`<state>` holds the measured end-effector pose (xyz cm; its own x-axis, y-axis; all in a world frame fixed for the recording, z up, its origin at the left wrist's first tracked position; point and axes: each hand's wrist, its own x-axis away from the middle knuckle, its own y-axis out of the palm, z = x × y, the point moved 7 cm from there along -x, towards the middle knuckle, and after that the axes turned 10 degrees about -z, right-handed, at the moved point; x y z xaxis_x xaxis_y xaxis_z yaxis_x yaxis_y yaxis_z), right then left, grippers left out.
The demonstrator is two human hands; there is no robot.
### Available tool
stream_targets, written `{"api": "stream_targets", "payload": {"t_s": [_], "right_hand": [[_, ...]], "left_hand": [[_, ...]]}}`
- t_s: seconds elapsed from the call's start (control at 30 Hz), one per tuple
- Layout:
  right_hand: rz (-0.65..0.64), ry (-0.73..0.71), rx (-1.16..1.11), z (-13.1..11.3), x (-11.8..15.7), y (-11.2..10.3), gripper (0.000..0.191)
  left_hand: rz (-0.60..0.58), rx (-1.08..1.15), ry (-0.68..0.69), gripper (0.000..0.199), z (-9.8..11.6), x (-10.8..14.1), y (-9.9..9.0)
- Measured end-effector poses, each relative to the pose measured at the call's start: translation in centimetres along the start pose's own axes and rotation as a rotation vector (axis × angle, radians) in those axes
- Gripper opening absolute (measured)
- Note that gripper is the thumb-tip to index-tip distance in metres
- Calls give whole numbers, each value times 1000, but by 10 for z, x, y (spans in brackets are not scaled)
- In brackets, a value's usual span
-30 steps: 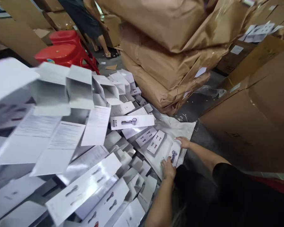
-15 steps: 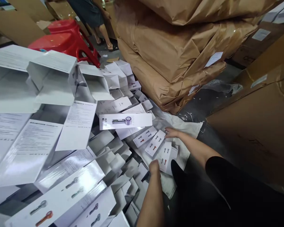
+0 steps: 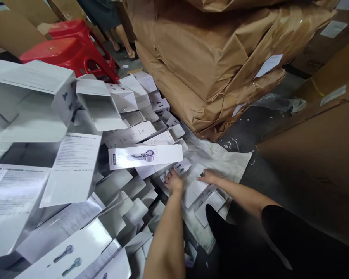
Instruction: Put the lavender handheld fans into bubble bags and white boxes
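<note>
My left hand (image 3: 173, 181) lies with its fingers spread on a small white box (image 3: 182, 166) printed with little fans. To its right, my right hand (image 3: 207, 176) has its fingers bent at the upper edge of a blurred white box (image 3: 195, 186); what its fingertips hold is too small to make out. Below them a white box (image 3: 215, 201) rests on the pale sheet (image 3: 235, 161). A long white box with a purple fan picture (image 3: 145, 156) lies on the pile just left of my hands.
Many open white boxes (image 3: 100, 104) are heaped at the left. Red stools (image 3: 58, 50) stand behind them, near a person's legs (image 3: 123, 38). Brown wrapped bundles (image 3: 209, 58) rise ahead, and a large carton (image 3: 317, 155) stands at the right.
My left hand has moved up and left, opening its fingers over the boxes. The small boxes near my hands have shifted, and a plain white face now shows by my right hand.
</note>
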<state>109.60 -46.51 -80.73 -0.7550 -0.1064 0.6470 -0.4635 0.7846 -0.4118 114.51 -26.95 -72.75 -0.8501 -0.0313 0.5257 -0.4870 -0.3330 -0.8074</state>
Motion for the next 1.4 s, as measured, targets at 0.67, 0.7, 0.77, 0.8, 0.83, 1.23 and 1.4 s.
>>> {"api": "stream_targets", "payload": {"t_s": [0.67,0.7,0.77,0.8,0.83,1.23,1.4], "right_hand": [[-244,-277,267,82,85,27,93],[-245,-320,288,74,82,35,89],[-216,-378,286,56,71,46,67],[-189,-387,270,47,64,49,51],[-162,-385,251,40,59,50,38],[239,-304,-85,-36,32,-58,53],[244,-339,-830,-96,4,-54,89]], "left_hand": [[-605,241,254,27,-9,-12,43],[-592,200,247,25,-5,-10,42],[-564,108,218,18,3,1,35],[-554,64,207,15,7,12,29],[-550,27,204,13,11,27,23],[132,-729,498,70,41,101,-122],[46,-969,432,79,25,83,-91]]}}
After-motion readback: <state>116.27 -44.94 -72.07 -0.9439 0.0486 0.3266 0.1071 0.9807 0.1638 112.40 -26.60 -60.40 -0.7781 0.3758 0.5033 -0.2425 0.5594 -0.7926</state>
